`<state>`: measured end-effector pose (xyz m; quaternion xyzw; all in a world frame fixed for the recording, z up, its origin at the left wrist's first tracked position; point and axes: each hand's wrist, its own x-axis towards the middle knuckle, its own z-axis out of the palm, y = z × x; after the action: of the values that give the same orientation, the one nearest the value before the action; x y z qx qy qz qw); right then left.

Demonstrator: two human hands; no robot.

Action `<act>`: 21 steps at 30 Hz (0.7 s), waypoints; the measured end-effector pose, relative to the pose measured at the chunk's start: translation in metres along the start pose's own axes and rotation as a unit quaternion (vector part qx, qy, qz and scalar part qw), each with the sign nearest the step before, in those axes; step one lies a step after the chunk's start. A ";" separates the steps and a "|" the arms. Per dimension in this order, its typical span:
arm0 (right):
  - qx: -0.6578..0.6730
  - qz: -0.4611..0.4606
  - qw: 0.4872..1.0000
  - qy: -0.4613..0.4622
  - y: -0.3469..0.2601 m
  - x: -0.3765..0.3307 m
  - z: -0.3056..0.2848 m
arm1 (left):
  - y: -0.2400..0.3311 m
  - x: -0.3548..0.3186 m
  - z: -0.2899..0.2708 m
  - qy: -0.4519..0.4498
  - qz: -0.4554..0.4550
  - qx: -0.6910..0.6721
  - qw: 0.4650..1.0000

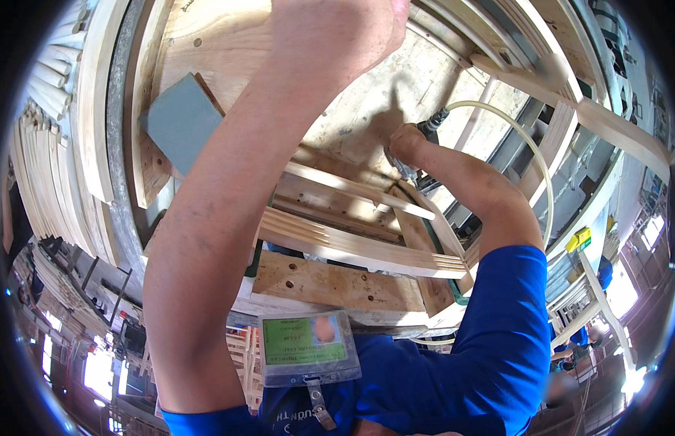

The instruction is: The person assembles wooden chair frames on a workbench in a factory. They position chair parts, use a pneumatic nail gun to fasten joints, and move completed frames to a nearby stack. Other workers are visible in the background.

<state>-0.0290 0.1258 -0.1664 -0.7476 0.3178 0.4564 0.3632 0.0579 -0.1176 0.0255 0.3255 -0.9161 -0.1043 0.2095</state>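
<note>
Gripping a pneumatic tool (417, 138) fed by a pale air hose (541, 167), the right hand (404, 142) is closing around its body and pressing it toward the slatted wooden frame (352, 243) lying on the plywood surface (395, 87). The left hand (337, 29) is reaching up near the far edge; whether it is gripping anything cannot be told. Several slats are sitting joined already, though how much fastening is remaining is unclear. A grey block (181, 120) is resting to the left, and stacked wooden strips (50, 145) are lining the far left.
</note>
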 end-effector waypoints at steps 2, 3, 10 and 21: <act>-0.001 -0.005 1.000 -0.023 0.005 0.001 -0.004 | 0.000 -0.001 -0.001 0.008 0.002 -0.003 1.000; -0.010 -0.004 0.999 -0.041 0.006 0.001 -0.006 | 0.000 0.000 -0.002 0.012 0.004 -0.006 1.000; 0.070 0.047 0.996 -0.036 0.011 -0.059 -0.043 | 0.000 0.006 -0.008 0.067 0.048 -0.014 0.997; 0.172 0.406 0.780 0.443 -0.134 -0.333 -0.032 | 0.021 -0.014 -0.035 -0.035 0.031 0.154 0.987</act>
<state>-0.0328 0.2184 0.1817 -0.5942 0.7910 0.1179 0.0856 0.0715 -0.0946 0.0590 0.3210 -0.9378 0.0330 0.1278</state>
